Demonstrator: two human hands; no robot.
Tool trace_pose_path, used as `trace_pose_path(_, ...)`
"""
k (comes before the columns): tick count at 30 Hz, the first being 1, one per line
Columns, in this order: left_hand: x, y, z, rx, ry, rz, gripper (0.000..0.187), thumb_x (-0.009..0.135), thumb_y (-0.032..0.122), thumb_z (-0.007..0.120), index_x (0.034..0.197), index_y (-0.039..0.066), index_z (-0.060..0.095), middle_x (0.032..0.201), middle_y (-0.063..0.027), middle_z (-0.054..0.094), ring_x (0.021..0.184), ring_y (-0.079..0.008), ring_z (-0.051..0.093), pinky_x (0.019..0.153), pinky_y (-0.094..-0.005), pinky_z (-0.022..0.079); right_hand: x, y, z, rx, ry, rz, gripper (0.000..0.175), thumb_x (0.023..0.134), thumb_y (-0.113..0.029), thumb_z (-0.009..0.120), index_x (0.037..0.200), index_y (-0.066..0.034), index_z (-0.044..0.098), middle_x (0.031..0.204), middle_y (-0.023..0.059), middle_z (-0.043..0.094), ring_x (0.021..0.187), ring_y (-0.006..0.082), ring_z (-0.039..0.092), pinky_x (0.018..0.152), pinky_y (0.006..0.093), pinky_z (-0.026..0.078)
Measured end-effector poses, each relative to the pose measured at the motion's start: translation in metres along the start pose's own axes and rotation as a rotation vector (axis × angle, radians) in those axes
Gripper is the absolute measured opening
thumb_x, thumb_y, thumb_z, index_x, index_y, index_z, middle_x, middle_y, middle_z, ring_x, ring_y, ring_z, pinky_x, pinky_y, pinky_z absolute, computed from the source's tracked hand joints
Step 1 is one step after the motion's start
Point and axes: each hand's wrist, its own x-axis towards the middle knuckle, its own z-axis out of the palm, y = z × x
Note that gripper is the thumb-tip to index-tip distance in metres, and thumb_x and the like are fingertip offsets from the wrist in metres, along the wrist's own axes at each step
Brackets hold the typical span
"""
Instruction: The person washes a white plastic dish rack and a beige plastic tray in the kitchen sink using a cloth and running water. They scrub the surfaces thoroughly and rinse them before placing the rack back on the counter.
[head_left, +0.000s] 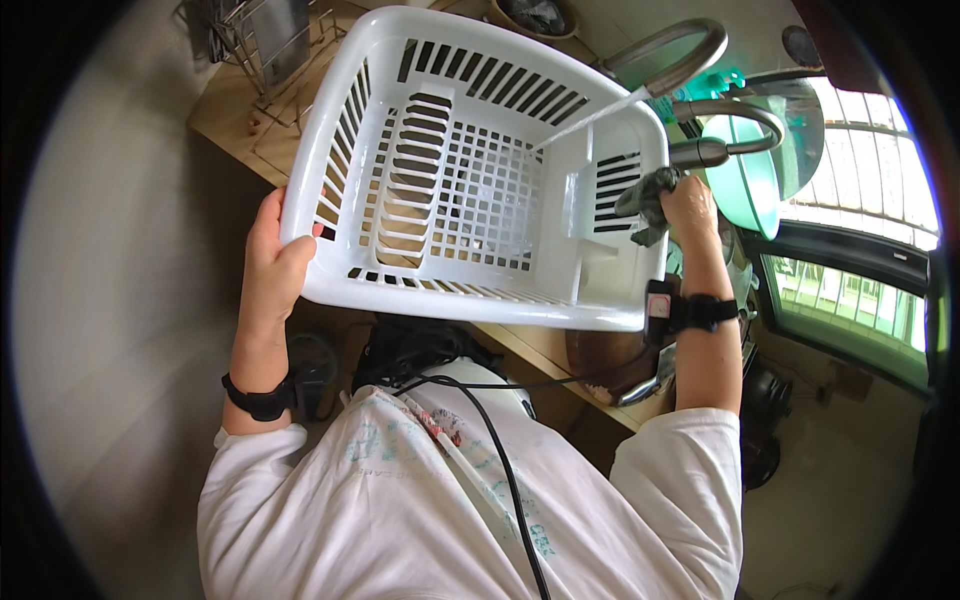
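Note:
A white plastic dish rack (487, 292) with slotted walls and a grid floor is tilted in front of me. My left hand (277, 247) grips its left rim, fingertips showing through the wall slots. At the right end, my right hand (688, 206) holds a dark grey-green cloth (651, 204) against the rack's rim and inner wall. From a curved metal faucet (694, 56) above the far rim, a stream of water (592, 116) runs into the rack. Most of the sink area underneath is hidden by the rack.
A wire rack (277, 67) stands on the tan counter (240, 135) at upper left. Beyond the faucets sits a mint-green basin (742, 176), beside a barred window (870, 150). A brown rounded vessel (607, 360) is under the rack's near right corner. A black cable (510, 465) hangs along my shirt.

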Motion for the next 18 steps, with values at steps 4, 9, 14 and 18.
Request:
trace_pose_path(4, 0.0, 0.004, -0.005, 0.071, -0.009, -0.027, 0.053, 0.067, -0.005, 0.04, 0.12, -0.005, 0.044, 0.112, -0.0101, 0.054, 0.091, -0.0156, 0.051, 0.084, -0.0272, 0.042, 0.049, -0.036, -0.007, -0.037, 0.121, 0.031, 0.025, 0.081, -0.026, 0.061, 0.097, -0.0073, 0.066, 0.101, 0.0157, 0.064, 0.096, 0.0316, 0.061, 0.078, 0.0418, 0.051)
trace_pose_path(9, -0.001, 0.009, -0.002, 0.057, 0.011, -0.035, 0.054, 0.068, -0.005, 0.04, 0.122, -0.005, 0.043, 0.114, -0.0099, 0.054, 0.094, -0.0161, 0.052, 0.086, -0.0285, 0.042, 0.07, -0.054, 0.008, -0.256, 0.142, -0.18, 0.066, 0.067, -0.026, 0.077, 0.121, -0.0133, 0.043, 0.117, 0.0177, 0.052, 0.117, 0.0332, 0.044, 0.088, 0.044, 0.046)
trace_pose_path(14, -0.002, 0.01, 0.0, 0.044, 0.012, -0.007, 0.057, 0.065, -0.003, 0.039, 0.122, -0.004, 0.042, 0.114, -0.0103, 0.053, 0.091, -0.0159, 0.051, 0.085, -0.0277, 0.042, 0.086, -0.051, 0.035, -0.11, 0.126, -0.172, 0.05, 0.069, -0.023, 0.076, 0.105, -0.0065, 0.046, 0.109, 0.0138, 0.058, 0.098, 0.0353, 0.059, 0.083, 0.043, 0.05)
trace_pose_path(18, -0.002, 0.005, 0.001, 0.063, 0.023, 0.001, 0.056, 0.066, -0.002, 0.039, 0.122, -0.004, 0.042, 0.114, -0.0102, 0.053, 0.092, -0.0162, 0.051, 0.086, -0.0283, 0.042, 0.102, -0.033, 0.028, -0.012, 0.226, -0.345, 0.045, 0.071, -0.012, 0.07, 0.113, -0.0098, 0.052, 0.103, 0.0208, 0.06, 0.094, 0.0368, 0.059, 0.08, 0.0419, 0.049)
